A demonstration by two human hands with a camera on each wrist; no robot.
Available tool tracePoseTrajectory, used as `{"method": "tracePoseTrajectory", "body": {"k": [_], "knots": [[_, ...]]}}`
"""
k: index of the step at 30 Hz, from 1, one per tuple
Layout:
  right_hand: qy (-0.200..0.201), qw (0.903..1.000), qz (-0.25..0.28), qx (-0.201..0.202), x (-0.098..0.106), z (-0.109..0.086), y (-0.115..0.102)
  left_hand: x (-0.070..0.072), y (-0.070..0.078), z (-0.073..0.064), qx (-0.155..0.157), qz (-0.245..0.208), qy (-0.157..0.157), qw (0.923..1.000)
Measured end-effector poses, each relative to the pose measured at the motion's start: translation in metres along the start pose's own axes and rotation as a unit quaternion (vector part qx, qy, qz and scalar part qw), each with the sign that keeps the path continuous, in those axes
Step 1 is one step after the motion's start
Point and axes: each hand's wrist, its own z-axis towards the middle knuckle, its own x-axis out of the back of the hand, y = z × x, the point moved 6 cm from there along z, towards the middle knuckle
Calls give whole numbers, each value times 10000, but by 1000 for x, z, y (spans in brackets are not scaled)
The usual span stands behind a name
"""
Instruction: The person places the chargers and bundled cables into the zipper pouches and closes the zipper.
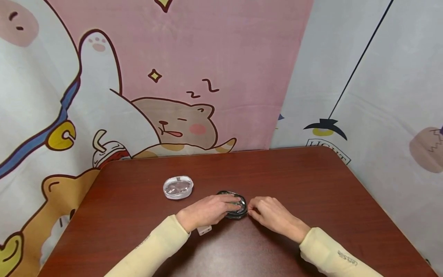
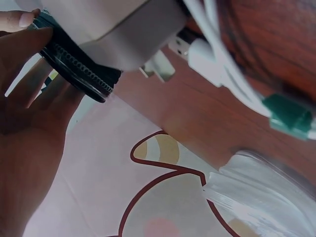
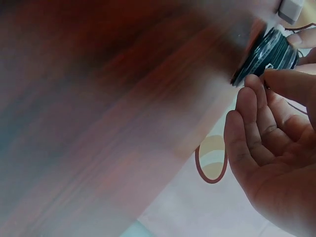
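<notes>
A small black oval zip case (image 1: 237, 216) with a see-through top lies on the table. My left hand (image 1: 211, 209) grips it, fingers laid across the top and thumb at its zipped side (image 2: 81, 66). At the case's right edge, my right hand (image 1: 273, 215) pinches what looks like the zipper pull (image 3: 268, 85) between thumb and index finger; the fingertips mostly hide it. A white plug charger (image 1: 204, 230) sits below my left wrist, partly covered. Its prongs and a white cable (image 2: 210, 61) show in the left wrist view.
A clear oval case (image 1: 178, 187) stands on the brown table (image 1: 297, 173), behind and left of my left hand. Green tape (image 2: 289, 116) binds the white cable. A cartoon-printed curtain (image 1: 242, 77) hangs behind the table's far edge.
</notes>
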Motion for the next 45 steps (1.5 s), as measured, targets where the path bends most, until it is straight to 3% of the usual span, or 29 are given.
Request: {"method": "tracePoseTrajectory", "body": {"k": [10,25,30,40,45], "knots": [[205,9991,-331,195,0,4,2,-1,-3,-4,-149,-367,-26,9992],[350,9938,-958,438,-7,26,11,-1,-7,-4,204,-760,-439,9959],[184,9931,-1046,494,-9,37,15,-2,-9,-5,245,-820,-465,9952],[-106,9852,-1361,1039,-17,56,17,-2,-11,-5,179,-823,-430,9955],[-373,9907,-1006,831,-19,55,22,-4,-13,-5,208,-844,-427,9953]]}}
